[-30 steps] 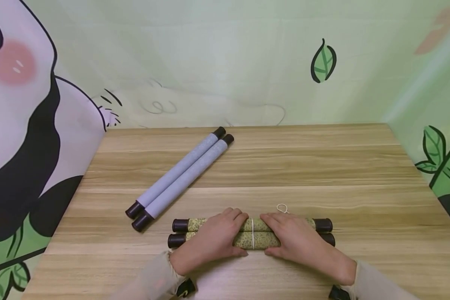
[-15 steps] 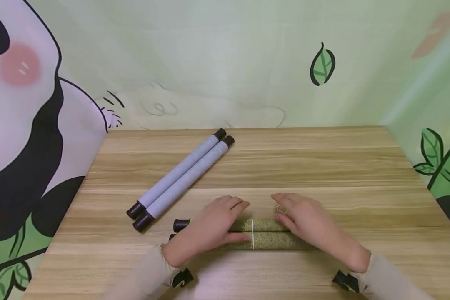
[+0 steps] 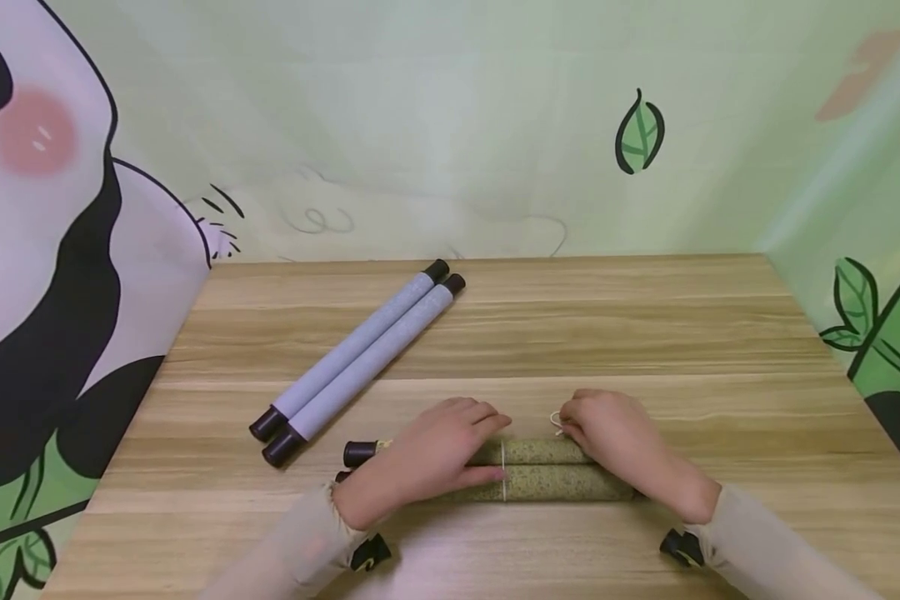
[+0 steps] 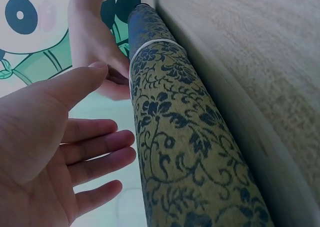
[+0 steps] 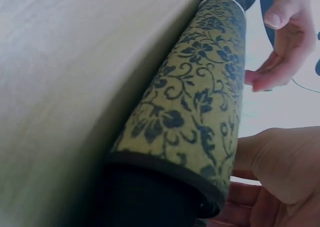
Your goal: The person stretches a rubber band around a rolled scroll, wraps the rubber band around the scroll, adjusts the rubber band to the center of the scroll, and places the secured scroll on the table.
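Note:
Two green-gold scroll rolls with dark floral cloth and black end knobs lie side by side near the front. A white string runs around both at their middle. My left hand hovers over their left part, fingers extended and thumb by the string; the left wrist view shows its palm open beside the floral cloth. At the far side of the rolls, my right hand has curled fingers, pinching the string's loose end, whose small loop sticks out at the fingertips. The right hand hides the rolls' right ends.
Two pale blue scroll rolls with black knobs lie slanted together at the back left of the wooden table. Behind the table hangs a green backdrop with a panda and leaves.
Both hands lifted from their grip on the floral rolls. The right hand moved to the string loop and curled its fingers at it; the left hand stays over the left part, fingers straighter.

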Tool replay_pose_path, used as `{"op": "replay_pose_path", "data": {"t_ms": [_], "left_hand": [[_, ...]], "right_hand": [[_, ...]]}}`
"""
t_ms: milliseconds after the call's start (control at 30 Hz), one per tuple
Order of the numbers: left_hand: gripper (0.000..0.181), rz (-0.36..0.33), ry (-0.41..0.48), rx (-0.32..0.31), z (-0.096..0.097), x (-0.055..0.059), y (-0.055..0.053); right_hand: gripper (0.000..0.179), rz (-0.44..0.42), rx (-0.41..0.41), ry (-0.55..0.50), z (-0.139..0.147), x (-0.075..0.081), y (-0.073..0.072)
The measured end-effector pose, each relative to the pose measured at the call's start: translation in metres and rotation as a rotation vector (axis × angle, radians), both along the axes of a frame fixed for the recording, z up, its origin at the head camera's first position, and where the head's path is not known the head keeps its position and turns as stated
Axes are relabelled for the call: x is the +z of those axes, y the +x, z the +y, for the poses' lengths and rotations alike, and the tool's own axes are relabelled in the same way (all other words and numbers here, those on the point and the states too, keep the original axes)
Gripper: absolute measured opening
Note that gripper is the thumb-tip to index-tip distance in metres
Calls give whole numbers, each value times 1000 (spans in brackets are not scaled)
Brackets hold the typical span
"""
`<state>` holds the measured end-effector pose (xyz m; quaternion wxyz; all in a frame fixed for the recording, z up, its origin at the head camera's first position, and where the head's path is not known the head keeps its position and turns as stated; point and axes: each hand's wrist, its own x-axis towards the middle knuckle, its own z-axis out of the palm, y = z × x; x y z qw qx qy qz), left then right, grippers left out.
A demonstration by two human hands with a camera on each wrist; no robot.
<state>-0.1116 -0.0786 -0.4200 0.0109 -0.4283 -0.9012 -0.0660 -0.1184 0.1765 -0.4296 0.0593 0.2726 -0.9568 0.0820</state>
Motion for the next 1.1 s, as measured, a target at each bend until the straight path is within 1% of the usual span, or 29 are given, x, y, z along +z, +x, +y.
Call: {"op": "replay_pose_path", "data": {"t_ms": [200,367,567,667,767,833,967,1100], "left_hand": [[64,-7,7,-11,1,2,1],[63,4,19,-21,0,2,1],[62,6,30,-17,-1,2,1],[59,23,64,-14,-1,2,1],[54,60,117,-10,-1,2,0],[53,92,156,-14,-1,3,-1],[46,157,242,-41,-1,3,0],[26,233,334,-86,-1,2,1]], "right_hand": [[4,-30,-18,39,-7,-3,-4],[10,6,-20,55,-10,-7,-7],[14,63,-10,38,-10,-7,-9],[14,97,4,-3,-12,-2,-7],[11,133,47,-74,-17,5,0],[10,138,87,-122,-21,10,6],[14,91,165,-240,-31,17,18],[18,8,195,-374,-37,20,27]]}}
